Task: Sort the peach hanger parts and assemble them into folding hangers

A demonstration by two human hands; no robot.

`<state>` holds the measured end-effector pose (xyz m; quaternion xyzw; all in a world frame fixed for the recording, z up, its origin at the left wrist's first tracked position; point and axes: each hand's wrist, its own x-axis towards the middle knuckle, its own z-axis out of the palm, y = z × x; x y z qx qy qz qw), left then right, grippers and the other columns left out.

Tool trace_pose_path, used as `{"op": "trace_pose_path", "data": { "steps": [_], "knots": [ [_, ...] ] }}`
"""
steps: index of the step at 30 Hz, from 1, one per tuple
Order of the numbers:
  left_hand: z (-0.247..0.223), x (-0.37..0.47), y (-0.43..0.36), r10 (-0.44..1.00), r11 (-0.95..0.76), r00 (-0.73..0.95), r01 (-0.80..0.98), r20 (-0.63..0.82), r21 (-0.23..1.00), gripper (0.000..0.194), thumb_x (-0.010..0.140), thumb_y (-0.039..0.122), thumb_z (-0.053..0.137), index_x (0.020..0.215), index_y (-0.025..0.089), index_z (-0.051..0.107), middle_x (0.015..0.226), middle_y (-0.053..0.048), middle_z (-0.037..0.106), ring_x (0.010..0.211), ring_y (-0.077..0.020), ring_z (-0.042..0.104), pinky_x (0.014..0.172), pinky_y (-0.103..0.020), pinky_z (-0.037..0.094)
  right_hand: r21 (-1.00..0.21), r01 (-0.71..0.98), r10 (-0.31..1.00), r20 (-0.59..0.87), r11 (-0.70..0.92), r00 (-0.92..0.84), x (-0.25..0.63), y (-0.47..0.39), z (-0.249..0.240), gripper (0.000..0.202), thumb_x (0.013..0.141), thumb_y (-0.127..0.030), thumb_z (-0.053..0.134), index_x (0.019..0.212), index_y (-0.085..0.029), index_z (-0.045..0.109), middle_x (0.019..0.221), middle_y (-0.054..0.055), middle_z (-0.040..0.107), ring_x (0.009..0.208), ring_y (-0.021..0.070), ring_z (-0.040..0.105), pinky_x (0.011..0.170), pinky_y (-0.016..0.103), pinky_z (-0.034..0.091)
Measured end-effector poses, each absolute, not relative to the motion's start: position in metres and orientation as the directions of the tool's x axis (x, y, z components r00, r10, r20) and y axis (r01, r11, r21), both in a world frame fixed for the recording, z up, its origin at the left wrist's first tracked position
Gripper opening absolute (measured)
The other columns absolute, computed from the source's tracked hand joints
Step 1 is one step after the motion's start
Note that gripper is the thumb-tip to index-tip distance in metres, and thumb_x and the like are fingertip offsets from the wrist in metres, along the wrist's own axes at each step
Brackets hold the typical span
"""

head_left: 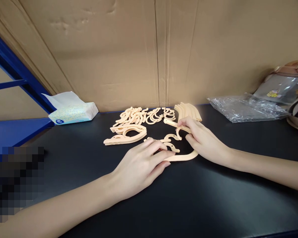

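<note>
My left hand [139, 162] is closed, its fingers over one end of a cream plastic hanger arm [182, 157] that curves up toward my right hand. Some cream hook-ended pieces [173, 147] project beyond its knuckles. Thumb and fingers of my right hand [206, 140] pinch a cream hanger piece [170, 123] with a rounded, holed end, and a small curved hook [179, 134] shows below them. The right palm hides how these parts join. Left of the hands lie stacked folded hangers [125, 140].
Behind lie a heap of cream hanger parts [132, 115], small curved hooks [154, 117] and a row of curved arms [188, 111]. A tissue pack [74, 112] sits at left. Clear plastic bags [248, 107] lie at right by a transparent pouch [278, 87]. Cardboard [101, 59] backs the black table [164, 205].
</note>
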<state>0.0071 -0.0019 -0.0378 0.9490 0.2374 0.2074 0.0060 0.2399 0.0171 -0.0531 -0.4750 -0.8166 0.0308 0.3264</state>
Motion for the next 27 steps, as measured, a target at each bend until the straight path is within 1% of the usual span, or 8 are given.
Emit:
{"op": "trace_pose_path", "data": {
  "steps": [4, 10, 17, 21, 23, 24, 25, 27],
  "knots": [
    [-0.039, 0.007, 0.000, 0.452, -0.889, 0.799, 0.438, 0.396, 0.130, 0.029, 0.096, 0.019, 0.046, 0.122, 0.022, 0.057, 0.108, -0.002, 0.064, 0.094, -0.0161, 0.054, 0.083, -0.030, 0.045, -0.334, 0.765, 0.795, 0.489, 0.551, -0.359, 0.241, 0.019, -0.057, 0.045, 0.072, 0.004, 0.032, 0.108, -0.022, 0.042, 0.112, 0.008, 0.060, 0.106, 0.0221, 0.058, 0.089, 0.041, 0.047],
    [-0.040, 0.006, 0.001, 0.452, -0.892, 0.802, 0.417, 0.391, 0.176, 0.029, 0.096, 0.015, 0.044, 0.121, 0.021, 0.057, 0.108, -0.002, 0.065, 0.097, -0.0155, 0.055, 0.084, -0.029, 0.046, -0.407, 0.747, 0.829, 0.443, 0.525, -0.342, 0.243, 0.020, -0.058, 0.048, 0.073, 0.005, 0.033, 0.112, -0.023, 0.042, 0.119, 0.007, 0.056, 0.106, 0.0200, 0.058, 0.088, 0.039, 0.049],
    [-0.039, 0.005, 0.003, 0.452, -0.892, 0.831, 0.410, 0.323, 0.191, 0.031, 0.096, 0.013, 0.041, 0.122, 0.021, 0.057, 0.109, -0.003, 0.063, 0.099, -0.0161, 0.052, 0.084, -0.029, 0.046, -0.419, 0.747, 0.837, 0.435, 0.516, -0.334, 0.242, 0.021, -0.060, 0.033, 0.082, -0.001, 0.036, 0.108, -0.021, 0.045, 0.108, 0.007, 0.060, 0.101, 0.0188, 0.058, 0.086, 0.035, 0.049],
    [-0.037, 0.006, 0.003, 0.444, -0.895, 0.847, 0.403, 0.292, 0.191, 0.034, 0.095, 0.012, 0.040, 0.124, 0.022, 0.056, 0.117, -0.002, 0.060, 0.106, -0.0170, 0.049, 0.092, -0.031, 0.043, -0.426, 0.727, 0.815, 0.481, 0.538, -0.322, 0.241, 0.022, -0.057, 0.022, 0.088, -0.009, 0.039, 0.106, -0.020, 0.047, 0.105, 0.006, 0.061, 0.099, 0.0184, 0.057, 0.086, 0.035, 0.046],
    [-0.037, 0.007, 0.002, 0.437, -0.898, 0.852, 0.397, 0.288, 0.190, 0.035, 0.094, 0.011, 0.041, 0.124, 0.022, 0.056, 0.123, -0.002, 0.058, 0.111, -0.0172, 0.047, 0.096, -0.031, 0.040, -0.393, 0.708, 0.769, 0.546, 0.587, -0.333, 0.239, 0.018, -0.053, 0.015, 0.090, -0.013, 0.042, 0.102, -0.020, 0.049, 0.100, 0.006, 0.061, 0.096, 0.0177, 0.057, 0.084, 0.033, 0.045],
    [-0.036, 0.007, 0.002, 0.437, -0.898, 0.850, 0.399, 0.295, 0.185, 0.036, 0.094, 0.010, 0.041, 0.125, 0.021, 0.056, 0.124, -0.003, 0.057, 0.111, -0.0174, 0.047, 0.096, -0.032, 0.039, -0.355, 0.700, 0.734, 0.578, 0.620, -0.357, 0.238, 0.015, -0.051, 0.010, 0.091, -0.016, 0.044, 0.098, -0.019, 0.051, 0.095, 0.005, 0.061, 0.091, 0.0170, 0.057, 0.081, 0.032, 0.045],
    [-0.036, 0.007, 0.002, 0.440, -0.898, 0.842, 0.404, 0.312, 0.176, 0.036, 0.093, 0.010, 0.041, 0.124, 0.021, 0.056, 0.125, -0.003, 0.057, 0.110, -0.0175, 0.048, 0.095, -0.032, 0.039, -0.302, 0.691, 0.693, 0.603, 0.657, -0.396, 0.237, 0.013, -0.049, 0.006, 0.091, -0.019, 0.046, 0.092, -0.019, 0.051, 0.088, 0.003, 0.061, 0.084, 0.0159, 0.056, 0.077, 0.031, 0.044],
    [-0.037, 0.006, 0.002, 0.463, -0.886, 0.810, 0.439, 0.361, 0.151, 0.034, 0.093, 0.009, 0.041, 0.120, 0.019, 0.058, 0.121, -0.003, 0.060, 0.106, -0.0173, 0.050, 0.092, -0.032, 0.039, -0.166, 0.667, 0.597, 0.631, 0.727, -0.494, 0.235, 0.007, -0.045, 0.011, 0.091, -0.024, 0.049, 0.081, -0.019, 0.052, 0.073, 0.000, 0.059, 0.070, 0.0138, 0.052, 0.070, 0.030, 0.040]
  ]
}}
